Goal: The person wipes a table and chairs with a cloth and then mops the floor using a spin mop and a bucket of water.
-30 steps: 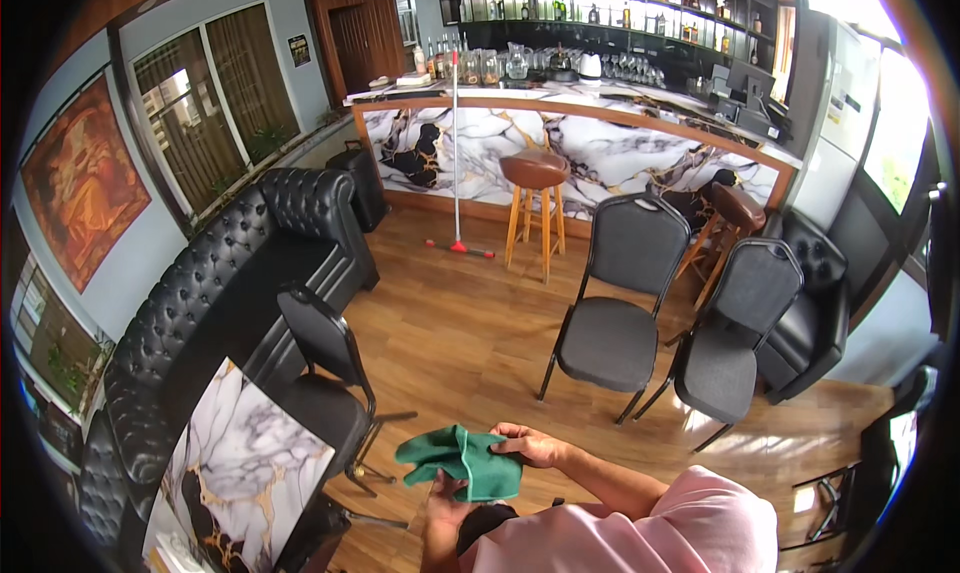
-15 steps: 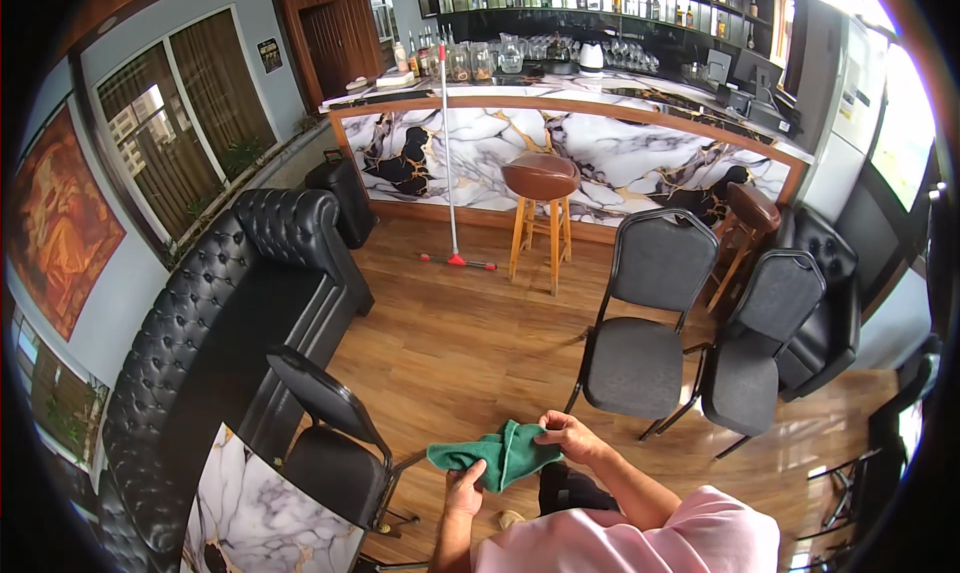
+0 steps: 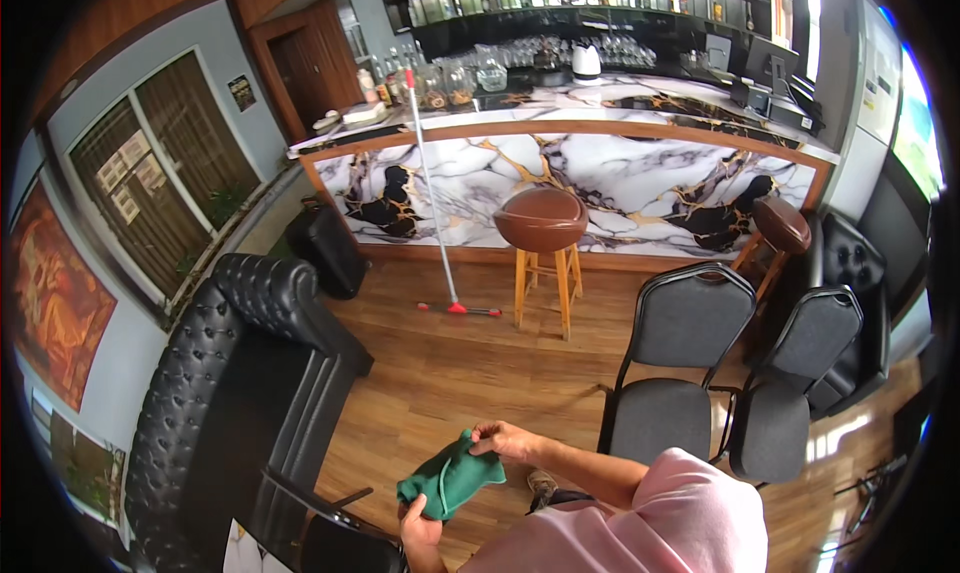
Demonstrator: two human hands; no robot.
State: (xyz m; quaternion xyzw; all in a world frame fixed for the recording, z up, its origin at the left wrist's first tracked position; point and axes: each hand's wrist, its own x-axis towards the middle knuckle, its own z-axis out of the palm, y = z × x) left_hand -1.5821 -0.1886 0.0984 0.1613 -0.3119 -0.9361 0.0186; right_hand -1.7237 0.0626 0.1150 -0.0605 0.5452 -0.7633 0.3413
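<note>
Hiding left hand (image 3: 420, 533) partly: cloth (image 3: 462, 485)

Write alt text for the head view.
A person holds a green cloth with left-hand grip and right-hand grip. Beyond, a brown bar stool stands before a marble-patterned bar counter; a black tufted sofa is at left.

The wooden floor (image 3: 440, 383) bears a black tufted sofa (image 3: 240, 423), black chairs (image 3: 694, 318) and brown-seated stools (image 3: 541, 221).
</note>
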